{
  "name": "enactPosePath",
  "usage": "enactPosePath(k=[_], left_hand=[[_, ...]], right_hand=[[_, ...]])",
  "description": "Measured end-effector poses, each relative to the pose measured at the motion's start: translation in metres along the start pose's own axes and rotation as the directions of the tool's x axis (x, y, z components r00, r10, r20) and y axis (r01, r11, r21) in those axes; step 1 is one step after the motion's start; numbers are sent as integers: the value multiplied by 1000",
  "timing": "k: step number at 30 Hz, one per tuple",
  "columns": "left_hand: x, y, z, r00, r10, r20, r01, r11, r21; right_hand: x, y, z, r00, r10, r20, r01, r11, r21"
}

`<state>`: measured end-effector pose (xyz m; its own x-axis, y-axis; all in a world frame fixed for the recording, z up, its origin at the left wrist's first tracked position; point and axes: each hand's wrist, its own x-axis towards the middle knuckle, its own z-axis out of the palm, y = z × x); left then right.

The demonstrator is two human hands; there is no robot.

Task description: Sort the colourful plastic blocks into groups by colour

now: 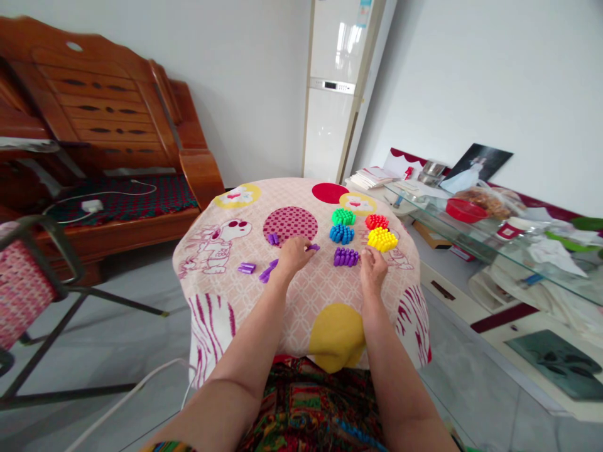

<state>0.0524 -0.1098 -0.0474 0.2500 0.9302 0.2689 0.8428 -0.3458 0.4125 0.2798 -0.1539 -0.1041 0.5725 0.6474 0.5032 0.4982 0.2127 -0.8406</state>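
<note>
My left hand [293, 256] is closed in a pinch on a small purple plastic piece [313, 247] over the middle of the table. Fingers pressed together, my right hand [374, 269] is at the right end of a purple cluster of upright pieces [346, 257]; what it pinches is hidden. Loose purple pieces lie left of my left hand: one group [273, 238], another [247, 268], and a third [268, 271] beside my left wrist. Behind the purple cluster stand a blue cluster [342, 235] and a green cluster [343, 216]. A yellow cluster [382, 239] and a red cluster [377, 221] stand to the right.
A patterned cloth covers the round table [254, 207]. To the right, a glass-topped cabinet [499, 242] carries papers, a red bowl [466, 210] and a paper cup [513, 229]. A wooden bench [103, 119] and a metal-framed chair [28, 282] stand left.
</note>
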Motion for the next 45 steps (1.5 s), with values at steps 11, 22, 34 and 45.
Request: enactPosePath(k=[11, 22, 34, 45], left_hand=[[-14, 45, 22, 989, 143, -37, -142, 857, -496], [-29, 74, 49, 981, 186, -59, -195, 933, -303], [-26, 75, 61, 997, 72, -15, -74, 979, -192], [-21, 41, 27, 988, -61, -142, 44, 992, -122]], right_hand=[[0, 3, 0, 1000, -30, 6, 30, 1000, 5], [1, 7, 1, 1000, 0, 6, 0, 1000, 18], [1, 8, 3, 1000, 3, -12, -2, 1000, 10], [0, 2, 1, 1000, -7, -22, 7, 1000, -2]])
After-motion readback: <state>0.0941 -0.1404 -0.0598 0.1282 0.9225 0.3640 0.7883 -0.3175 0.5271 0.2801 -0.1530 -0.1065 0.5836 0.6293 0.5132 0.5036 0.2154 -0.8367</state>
